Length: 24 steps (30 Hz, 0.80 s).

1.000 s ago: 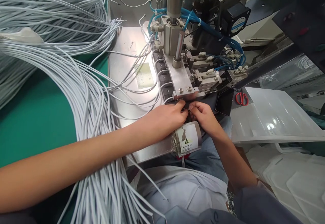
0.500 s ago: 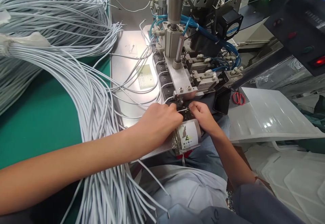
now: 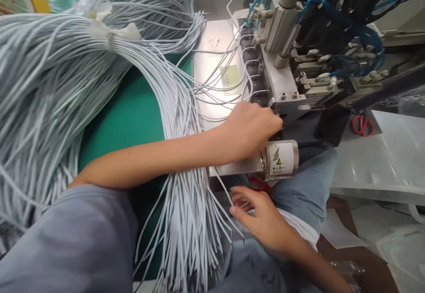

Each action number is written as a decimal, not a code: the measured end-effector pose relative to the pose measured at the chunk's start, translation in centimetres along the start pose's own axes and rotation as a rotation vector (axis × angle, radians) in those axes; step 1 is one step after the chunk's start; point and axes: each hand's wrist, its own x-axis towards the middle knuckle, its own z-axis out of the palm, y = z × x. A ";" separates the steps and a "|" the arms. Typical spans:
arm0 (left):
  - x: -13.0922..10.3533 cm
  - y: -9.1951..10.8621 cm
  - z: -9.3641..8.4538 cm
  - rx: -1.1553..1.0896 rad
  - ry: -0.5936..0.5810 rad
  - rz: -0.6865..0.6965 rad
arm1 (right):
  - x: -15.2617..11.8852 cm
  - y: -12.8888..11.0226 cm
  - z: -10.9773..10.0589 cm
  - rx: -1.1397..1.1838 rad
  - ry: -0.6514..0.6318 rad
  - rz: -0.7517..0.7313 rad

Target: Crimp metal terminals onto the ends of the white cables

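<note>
My left hand (image 3: 254, 127) is closed over the near end of the machine's row of dark fixtures, knuckles up. Its fingertips and whatever they pinch are hidden. Lower down, my right hand (image 3: 260, 215) has its thumb and fingers apart around a single grey-white cable (image 3: 222, 184) at the edge of the bundle; whether they touch it I cannot tell. The cable bundle (image 3: 179, 107) passes beneath my left forearm, its loose ends fanning out towards my lap. Several cables curve from the metal plate (image 3: 209, 71) into the fixtures (image 3: 250, 56).
The machine's pneumatic cylinder (image 3: 275, 25) and blue hoses (image 3: 358, 40) rise behind my left hand. Near it is a labelled cylindrical part (image 3: 282, 158). Red scissors (image 3: 361, 125) and a dark phone (image 3: 333, 125) lie to the right. More cables (image 3: 43, 107) cover the green table (image 3: 109, 120).
My right hand has left the fixture and moved down to the cable ends. The left hand stays at the fixture, fingers still curled. The view has swung left.
</note>
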 end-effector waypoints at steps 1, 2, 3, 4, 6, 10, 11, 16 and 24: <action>-0.1 0.4 0.0 -0.045 -0.011 0.073 | 0.1 0.2 0.1 0.004 -0.055 0.020; -0.3 0.9 0.0 -0.093 -0.033 0.160 | 0.2 0.3 0.0 -0.010 -0.066 0.023; -0.4 1.4 0.1 -0.141 -0.055 0.253 | 0.3 0.5 -0.2 -0.038 -0.044 0.020; -0.6 1.8 0.4 -0.197 -0.065 0.343 | 0.3 0.6 -0.5 -0.075 -0.006 0.020; -0.8 2.5 1.0 -0.276 -0.048 0.489 | 0.5 0.9 -0.7 -0.136 0.027 0.014; -1.3 2.8 1.7 -0.374 0.020 0.605 | 0.6 1.4 0.8 -0.149 -0.087 -0.084; -1.4 2.7 1.6 -0.409 0.020 0.613 | 0.5 1.5 1.0 -0.155 -0.059 -0.116; -1.5 2.2 0.7 -0.661 -0.114 0.502 | -0.7 0.7 -3.2 -0.206 0.192 -0.202; -0.3 1.3 2.1 -0.956 -0.157 0.305 | -1.1 -1.0 -9.7 0.258 0.741 -0.374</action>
